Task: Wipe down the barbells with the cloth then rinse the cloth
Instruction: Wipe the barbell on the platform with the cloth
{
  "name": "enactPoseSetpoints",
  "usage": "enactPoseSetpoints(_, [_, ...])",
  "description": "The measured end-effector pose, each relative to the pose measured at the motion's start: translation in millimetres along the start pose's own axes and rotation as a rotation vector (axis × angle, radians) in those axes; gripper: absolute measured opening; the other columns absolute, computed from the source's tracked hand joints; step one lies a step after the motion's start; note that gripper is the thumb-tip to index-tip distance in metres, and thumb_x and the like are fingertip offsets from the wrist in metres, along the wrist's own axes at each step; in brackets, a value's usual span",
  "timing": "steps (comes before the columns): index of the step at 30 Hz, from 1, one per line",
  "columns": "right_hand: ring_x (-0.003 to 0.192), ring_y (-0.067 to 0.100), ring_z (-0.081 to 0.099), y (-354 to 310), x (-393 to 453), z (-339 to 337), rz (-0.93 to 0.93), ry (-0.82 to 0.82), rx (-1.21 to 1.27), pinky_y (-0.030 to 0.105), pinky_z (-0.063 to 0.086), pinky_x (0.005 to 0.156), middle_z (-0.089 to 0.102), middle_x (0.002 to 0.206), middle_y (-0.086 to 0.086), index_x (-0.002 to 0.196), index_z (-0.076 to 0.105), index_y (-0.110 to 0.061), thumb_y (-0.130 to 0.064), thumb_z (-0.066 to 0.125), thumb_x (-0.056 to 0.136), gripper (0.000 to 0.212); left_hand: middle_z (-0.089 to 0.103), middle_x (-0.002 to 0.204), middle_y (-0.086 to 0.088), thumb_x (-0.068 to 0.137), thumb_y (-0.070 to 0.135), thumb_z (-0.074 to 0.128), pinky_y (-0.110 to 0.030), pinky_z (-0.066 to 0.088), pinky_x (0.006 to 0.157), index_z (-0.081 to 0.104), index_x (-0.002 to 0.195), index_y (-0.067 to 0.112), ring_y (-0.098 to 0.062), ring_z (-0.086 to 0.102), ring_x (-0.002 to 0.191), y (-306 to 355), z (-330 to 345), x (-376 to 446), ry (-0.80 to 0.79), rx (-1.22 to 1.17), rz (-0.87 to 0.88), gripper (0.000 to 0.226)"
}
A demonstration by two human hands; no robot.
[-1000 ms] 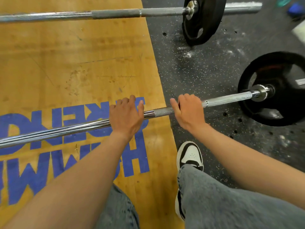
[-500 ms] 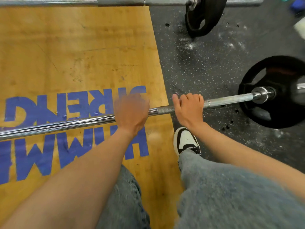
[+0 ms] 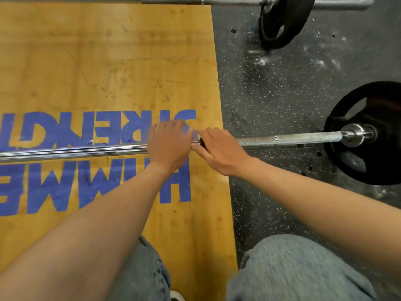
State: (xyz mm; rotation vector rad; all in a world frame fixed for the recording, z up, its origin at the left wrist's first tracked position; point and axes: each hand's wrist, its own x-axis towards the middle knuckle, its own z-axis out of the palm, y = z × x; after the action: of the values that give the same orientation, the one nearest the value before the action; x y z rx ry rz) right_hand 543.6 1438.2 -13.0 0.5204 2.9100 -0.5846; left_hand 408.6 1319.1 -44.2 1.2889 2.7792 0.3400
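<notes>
The near barbell [image 3: 293, 139] lies across the floor, its chrome shaft running left and a black plate [image 3: 368, 168] on its right end. My left hand [image 3: 169, 146] is curled over the shaft at the middle of the view. Right beside it, my right hand [image 3: 221, 152] wraps the bar, its fingers pointing left and almost touching the left hand. A second barbell [image 3: 227, 0] with a black plate [image 3: 280, 25] lies along the top edge. No cloth shows in view.
A yellow wooden platform [image 3: 108, 61] with blue lettering covers the left half. Black speckled rubber flooring [image 3: 282, 90] with chalk marks fills the right. My knees in grey jeans [image 3: 293, 272] are at the bottom, with a shoe tip [image 3: 176, 297] showing.
My right hand has slid left along the bar until it sits against my left hand. The left hand stays at about the same spot on the shaft.
</notes>
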Motion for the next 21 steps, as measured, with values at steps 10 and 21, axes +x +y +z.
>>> enactPoseSetpoints(10, [0.08, 0.028, 0.051, 22.0, -12.8, 13.0, 0.262, 0.317, -0.13, 0.044, 0.037, 0.082, 0.059, 0.083, 0.004, 0.084, 0.061, -0.013, -0.063, 0.012, 0.104, 0.072, 0.071, 0.095, -0.006, 0.103, 0.06, 0.024, -0.044, 0.04, 0.088, 0.065, 0.116, 0.017, -0.031, 0.063, 0.097, 0.2, 4.5, 3.7, 0.025, 0.053, 0.011, 0.06])
enactPoseSetpoints(21, [0.062, 0.033, 0.051, 101.4, -52.5, -19.2, 0.317, 0.27, -0.195, 0.047, 0.047, 0.075, 0.047, 0.061, 0.001, 0.065, 0.047, -0.016, -0.056, -0.003, 0.104, 0.075, 0.067, 0.118, -0.006, 0.104, 0.057, 0.028, -0.046, 0.035, 0.098, 0.066, 0.112, 0.015, -0.031, 0.059, 0.109, 37.1, -10.1, 24.2, 0.176, -0.019, -0.061, 0.058])
